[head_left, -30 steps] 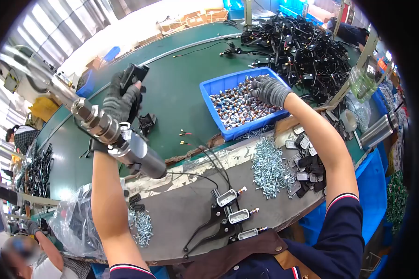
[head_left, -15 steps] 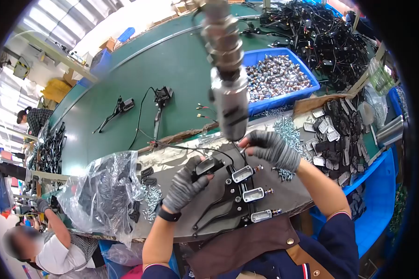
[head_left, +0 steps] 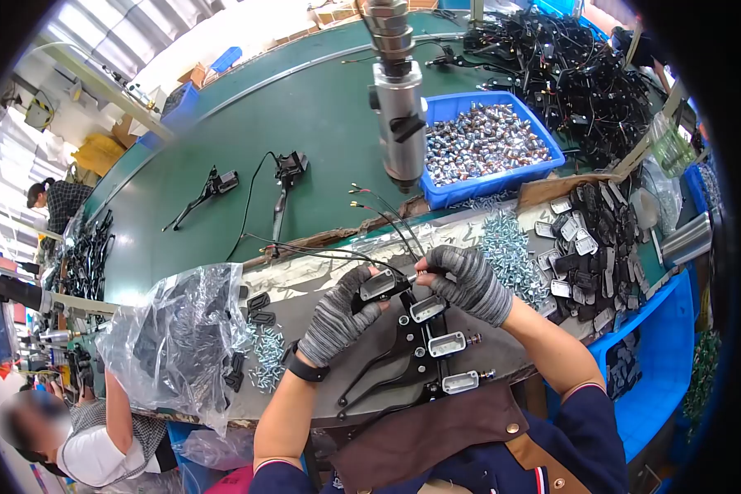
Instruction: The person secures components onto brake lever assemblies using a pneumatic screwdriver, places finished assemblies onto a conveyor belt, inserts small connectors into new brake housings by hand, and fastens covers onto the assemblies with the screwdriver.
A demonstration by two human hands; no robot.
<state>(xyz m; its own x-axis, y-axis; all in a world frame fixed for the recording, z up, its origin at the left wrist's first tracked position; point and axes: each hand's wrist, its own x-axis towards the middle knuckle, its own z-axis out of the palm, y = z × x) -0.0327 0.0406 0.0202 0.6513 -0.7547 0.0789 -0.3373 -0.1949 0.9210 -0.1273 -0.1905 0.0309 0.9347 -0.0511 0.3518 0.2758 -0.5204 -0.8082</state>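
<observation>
Gripped in my left hand (head_left: 337, 313) is a black brake lever (head_left: 379, 286), its open rectangular reservoir facing up and black cables trailing from it. My right hand (head_left: 471, 284) has thumb and fingertips pinched on a small metal fitting (head_left: 421, 274) at the right end of that reservoir; the fitting is mostly covered by the fingers. Just below both hands, more brake levers lie in a row on the bench, with pale-lined reservoirs (head_left: 447, 344). Metal fittings (head_left: 473, 338) stick out of the right ends of the lower ones.
A power screwdriver (head_left: 400, 123) hangs above the bench, beside a blue bin (head_left: 494, 193) of metal fittings. Loose screws (head_left: 510, 255) and black caps (head_left: 584, 243) lie right, a plastic bag (head_left: 181, 346) left. Two levers (head_left: 284, 185) rest on the green table. Co-workers (head_left: 99, 436) are at left.
The hanging screwdriver has moved up and away from my hands. My left hand has turned the lever reservoir-up, and my right hand has brought the fitting down to its end.
</observation>
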